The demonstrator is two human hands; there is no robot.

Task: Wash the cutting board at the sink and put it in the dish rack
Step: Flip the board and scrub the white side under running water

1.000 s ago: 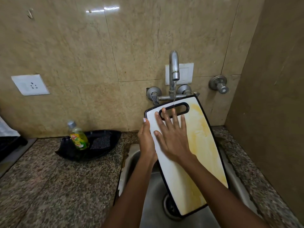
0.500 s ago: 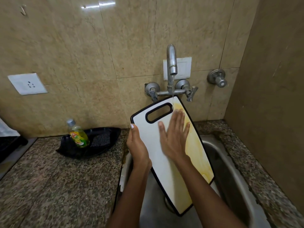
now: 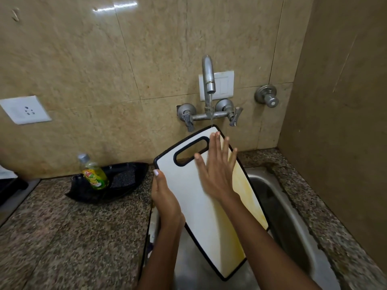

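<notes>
Nearest the camera, two bare forearms reach up over the stainless steel sink basin point(image 3: 293, 233), which is set into a speckled brown granite counter point(image 3: 62, 237). A white plastic cutting board with a black rim and an oval handle slot point(image 3: 201, 208) is held tilted over the basin, its handle end up toward the wall and its lower corner down inside the sink. Yellowish staining runs along the board's right side. The left hand point(image 3: 165, 197) grips the board's left edge, thumb on the front face and fingers curled out of sight behind it. The right hand point(image 3: 215, 174) lies flat on the board's upper face, fingers straight and slightly spread, their tips near the top edge; it looks motion-blurred. Left of the sink, a black shallow tray point(image 3: 123, 181) sits on the counter against the wall, with a green-yellow dish soap bottle with a silver cap point(image 3: 94, 174) leaning in it. Farther back, a thin stream of water falls from the wall-mounted steel faucet point(image 3: 208, 84) onto the board's top edge. The beige tiled wall also carries a white socket plate point(image 3: 25, 110) at the left.
</notes>
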